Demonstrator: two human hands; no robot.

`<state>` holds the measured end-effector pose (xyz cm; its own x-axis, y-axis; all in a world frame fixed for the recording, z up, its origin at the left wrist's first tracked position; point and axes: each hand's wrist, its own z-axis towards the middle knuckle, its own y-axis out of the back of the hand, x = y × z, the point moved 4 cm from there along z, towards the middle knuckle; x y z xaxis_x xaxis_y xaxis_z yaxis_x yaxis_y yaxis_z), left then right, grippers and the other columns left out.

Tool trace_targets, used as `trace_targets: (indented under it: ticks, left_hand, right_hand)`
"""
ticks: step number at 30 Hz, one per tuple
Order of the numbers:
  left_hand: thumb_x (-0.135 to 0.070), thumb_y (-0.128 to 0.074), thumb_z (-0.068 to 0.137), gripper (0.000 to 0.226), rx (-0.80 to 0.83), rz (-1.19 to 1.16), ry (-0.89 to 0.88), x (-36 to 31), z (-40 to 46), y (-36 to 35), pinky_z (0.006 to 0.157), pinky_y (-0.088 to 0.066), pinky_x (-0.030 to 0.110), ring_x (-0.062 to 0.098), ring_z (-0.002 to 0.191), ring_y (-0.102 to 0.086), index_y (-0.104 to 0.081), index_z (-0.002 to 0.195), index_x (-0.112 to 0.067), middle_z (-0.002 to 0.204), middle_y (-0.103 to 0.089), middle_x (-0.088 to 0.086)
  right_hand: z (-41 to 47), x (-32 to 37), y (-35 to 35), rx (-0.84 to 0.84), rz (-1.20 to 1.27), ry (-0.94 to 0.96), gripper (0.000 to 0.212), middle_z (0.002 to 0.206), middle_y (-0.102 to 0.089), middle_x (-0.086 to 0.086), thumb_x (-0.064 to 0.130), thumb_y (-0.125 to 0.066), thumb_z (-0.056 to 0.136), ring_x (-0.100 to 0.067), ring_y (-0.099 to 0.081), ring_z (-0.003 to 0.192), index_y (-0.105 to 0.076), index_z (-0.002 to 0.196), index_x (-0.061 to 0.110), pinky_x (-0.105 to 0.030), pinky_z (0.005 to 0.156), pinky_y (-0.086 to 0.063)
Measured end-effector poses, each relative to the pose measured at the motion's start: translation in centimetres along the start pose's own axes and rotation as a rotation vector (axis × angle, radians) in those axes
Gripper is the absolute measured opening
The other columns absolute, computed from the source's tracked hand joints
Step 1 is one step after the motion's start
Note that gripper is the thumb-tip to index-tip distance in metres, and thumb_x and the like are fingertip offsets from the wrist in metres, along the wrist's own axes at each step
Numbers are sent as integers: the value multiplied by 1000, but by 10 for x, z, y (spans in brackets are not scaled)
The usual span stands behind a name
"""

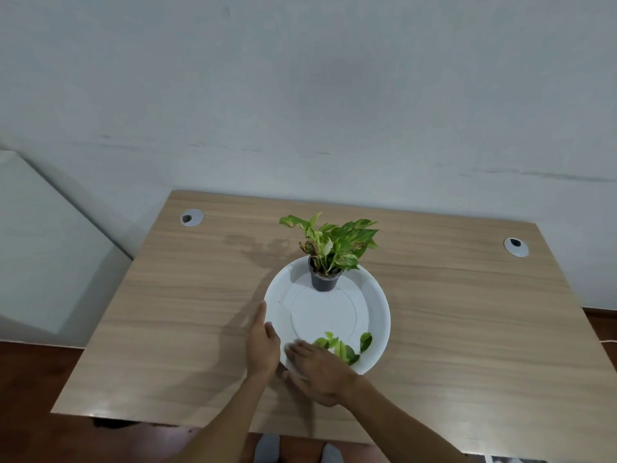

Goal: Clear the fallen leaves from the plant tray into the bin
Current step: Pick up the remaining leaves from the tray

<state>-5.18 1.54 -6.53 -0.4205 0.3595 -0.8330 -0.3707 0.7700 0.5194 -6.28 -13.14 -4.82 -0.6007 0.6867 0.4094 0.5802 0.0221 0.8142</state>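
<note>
A round white plant tray [377,315] sits in the middle of a wooden table. At its far side stands a small black pot [323,283] with a green variegated plant [334,240]. Several loose green leaves [347,347] lie at the tray's near edge. My left hand [262,342] rests against the tray's left rim, thumb on the rim. My right hand [317,369] lies flat over the near rim, fingers spread toward the left, its back partly covering the leaves. No bin is in view.
The wooden table [167,312] has two grey cable grommets, one at the back left [192,217] and one at the back right [516,246]. A pale wall rises behind the table. A white panel [43,248] stands at the left. Dark floor shows below.
</note>
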Motion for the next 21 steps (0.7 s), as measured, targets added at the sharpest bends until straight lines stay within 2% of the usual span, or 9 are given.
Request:
trace_targets:
  ticks: [4, 6, 8, 10, 12, 16, 18, 20, 21]
  left_hand:
    - [-2, -41, 95, 49, 13, -14, 2, 0, -2, 1, 111, -37, 34, 23, 133, -46, -42, 143, -11, 146, -48, 7]
    - [-3, -41, 96, 49, -3, -28, 14, -1, -5, 1, 110, -36, 32, 21, 134, -45, -42, 144, -12, 146, -48, 5]
    - [-3, -41, 97, 48, -31, -43, 49, -3, -6, -1, 108, -36, 31, 23, 132, -47, -43, 143, -14, 146, -49, 6]
    - [-2, -40, 96, 48, -43, -59, 86, -5, -5, -2, 106, -38, 33, 26, 130, -48, -44, 143, -14, 144, -50, 8]
    - [-1, -40, 96, 49, -47, -67, 110, -6, -4, -2, 104, -42, 35, 28, 127, -51, -45, 142, -16, 143, -51, 9]
    - [-3, -40, 96, 49, -58, -49, 133, -4, -3, -4, 102, -45, 40, 30, 124, -53, -45, 142, -19, 141, -53, 11]
    - [-4, -41, 97, 48, -61, -45, 139, -4, -3, -4, 103, -44, 40, 30, 126, -51, -45, 142, -19, 142, -52, 11]
    - [-4, -39, 97, 48, -54, -35, 131, -6, -3, -4, 102, -44, 40, 30, 126, -51, -44, 143, -19, 143, -51, 11]
    - [-5, -38, 97, 49, -48, -29, 126, -7, -4, -4, 102, -44, 40, 30, 126, -51, -43, 143, -19, 143, -50, 10]
  right_hand:
    - [-34, -25, 0, 0, 70, 6, 66, 149, -47, -10, 55, -18, 100, -24, -42, 137, -39, 146, 12, -40, 114, -36]
    - [-48, -38, 6, 0, 65, -1, 53, 138, -58, -6, 49, -26, 102, -22, -52, 127, -51, 137, 19, -42, 105, -44]
    - [-48, -46, 18, -59, 103, -8, 42, 129, -63, -1, 42, -31, 102, -19, -55, 120, -59, 125, 22, -42, 102, -46]
    - [-41, -56, 31, -158, 163, -68, 37, 137, -57, 3, 37, -36, 101, -16, -50, 127, -56, 131, 26, -37, 107, -42]
    - [-31, -66, 38, -223, 160, -142, 46, 154, -41, 3, 35, -38, 100, -16, -33, 143, -43, 145, 26, -36, 116, -33]
    - [-19, -66, 10, -75, 45, -358, 57, 163, -12, -11, 39, -35, 99, -33, -10, 150, -26, 150, 14, -53, 117, -27]
    - [-19, -54, -13, -26, 41, -359, 56, 160, -17, -16, 39, -27, 98, -40, -10, 148, -33, 144, 9, -58, 117, -24]
    - [-20, -46, -35, -23, -17, -276, 57, 152, -34, -17, 40, -16, 95, -39, -22, 144, -46, 134, 10, -57, 116, -27]
    - [-23, -41, -35, -52, -33, -254, 55, 147, -41, -15, 38, -17, 95, -37, -31, 140, -52, 129, 13, -55, 115, -29]
